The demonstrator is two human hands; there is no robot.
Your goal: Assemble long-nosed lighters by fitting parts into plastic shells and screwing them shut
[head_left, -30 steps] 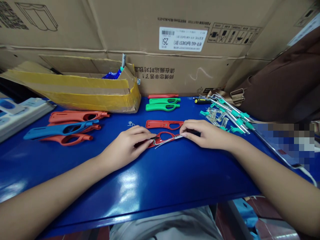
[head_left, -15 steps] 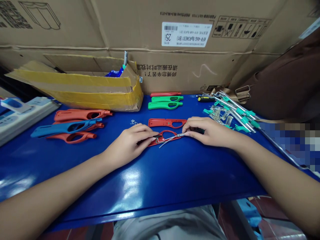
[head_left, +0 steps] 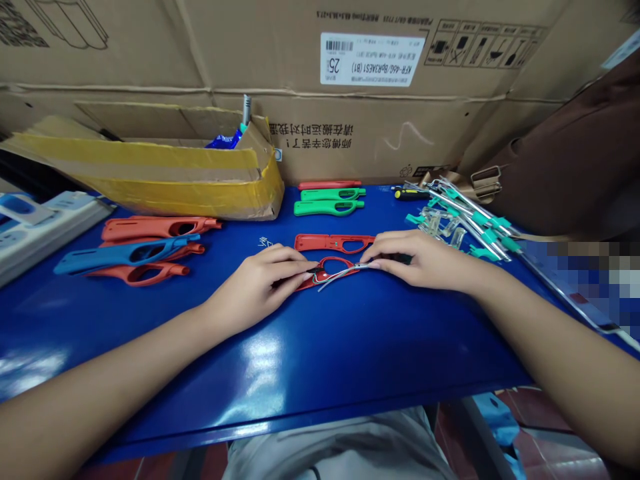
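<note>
A red plastic handle shell (head_left: pixel 334 269) lies on the blue table (head_left: pixel 310 353), with a thin wire (head_left: pixel 336 275) running across its finger hole. My left hand (head_left: pixel 260 283) pinches the shell's left end, fingers closed. My right hand (head_left: pixel 415 259) pinches the right end of the wire and shell, fingers closed too. A second red shell (head_left: pixel 333 243) lies just behind, touching neither hand.
Two green shells (head_left: pixel 327 201) and a red one lie further back. Red and blue shells (head_left: pixel 140 248) are piled at left. A taped cardboard box (head_left: pixel 150 175) stands behind them. Metal rods with teal parts (head_left: pixel 463 217) and a screwdriver (head_left: pixel 411 195) lie at right. Large cartons form the back wall.
Both hands stay on the red shell and wire. The view has shifted slightly; the hands show only small finger movements.
</note>
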